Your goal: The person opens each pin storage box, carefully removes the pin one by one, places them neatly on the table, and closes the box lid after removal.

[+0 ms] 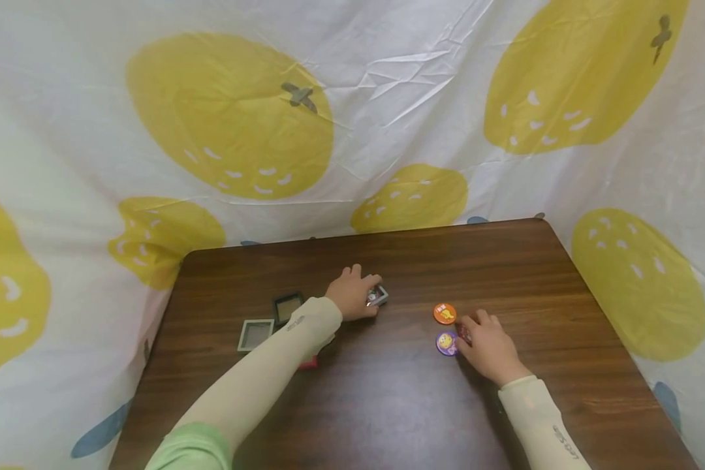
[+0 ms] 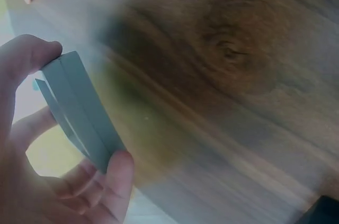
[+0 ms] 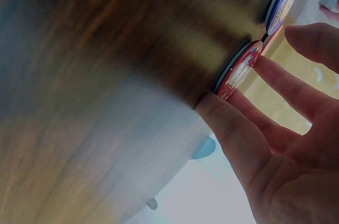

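Note:
Over the back middle of the table, my left hand [image 1: 352, 294] holds a small grey square frame [image 1: 378, 296] by its edges. A dark patterned thing shows inside it. The left wrist view has this grey frame [image 2: 82, 110] side-on, between the thumb and fingertips. My right hand [image 1: 492, 346] has its fingertips at the rim of a round red badge [image 1: 465, 333], partly hidden by the fingers. In the right wrist view fingertips touch the red badge [image 3: 241, 70] at opposite sides. Beside it lie a purple badge [image 1: 446, 343] and an orange badge [image 1: 444, 313].
Left of my left arm lie a pale square frame [image 1: 255, 335] and a black square frame [image 1: 287, 307]. A red thing [image 1: 308, 363] is mostly hidden under that forearm. A curtain [image 1: 352, 117] printed with yellow fruit hangs around the brown wooden table [image 1: 399, 405].

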`<state>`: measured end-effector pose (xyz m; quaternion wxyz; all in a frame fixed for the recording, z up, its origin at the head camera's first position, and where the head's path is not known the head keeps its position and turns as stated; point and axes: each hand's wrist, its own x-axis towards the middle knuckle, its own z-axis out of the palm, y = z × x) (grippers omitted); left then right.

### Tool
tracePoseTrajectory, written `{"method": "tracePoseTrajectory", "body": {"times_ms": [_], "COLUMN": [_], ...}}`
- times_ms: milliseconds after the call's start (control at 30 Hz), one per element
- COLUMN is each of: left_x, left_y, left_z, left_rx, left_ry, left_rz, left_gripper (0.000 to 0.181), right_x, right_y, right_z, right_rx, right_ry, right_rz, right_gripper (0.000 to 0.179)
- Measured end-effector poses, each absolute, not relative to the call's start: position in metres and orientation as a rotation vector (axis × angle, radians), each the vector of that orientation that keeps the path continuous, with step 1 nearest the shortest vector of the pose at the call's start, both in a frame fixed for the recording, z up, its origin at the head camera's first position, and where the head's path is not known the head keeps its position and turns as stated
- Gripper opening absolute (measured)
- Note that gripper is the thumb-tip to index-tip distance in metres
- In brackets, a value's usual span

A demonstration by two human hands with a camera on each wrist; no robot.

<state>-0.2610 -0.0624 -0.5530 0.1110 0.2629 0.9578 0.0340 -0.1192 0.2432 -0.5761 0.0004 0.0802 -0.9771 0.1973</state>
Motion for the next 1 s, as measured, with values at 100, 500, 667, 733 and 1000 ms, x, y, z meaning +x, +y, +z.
{"method": "tracePoseTrajectory", "body": {"times_ms": [100,500,667,733,1000], "left_x": [-0.255,-0.231,-0.242,-0.243,-0.232], "left_y": [-0.063,-0.069,-0.080,-0.082,-0.077], "left_z": [-0.547,-0.518,-0.501,-0.490,-0.454], "left_rx": [0.769,1.000,1.167,1.202,1.423], "left_ry": [2.807,2.718,2.616,2.586,2.517], "left_rz": [0.126,0.211,0.260,0.262,0.357], "left_gripper": [0.073,0.069,0.069,0.076,0.078], "right_x": [-0.118,-0.120,-0.123,-0.126,-0.136], "right_y": [0.242,0.249,0.231,0.219,0.173], "right_z": [-0.576,-0.567,-0.548,-0.540,-0.518], "right_rx": [0.256,0.262,0.056,0.040,-0.022], "right_ry": [-3.075,-2.885,-2.713,-2.634,-1.991], "right_rz": [0.627,0.881,1.140,1.445,2.738], "right_gripper": [0.044,0.031,0.022,0.019,0.024]}}
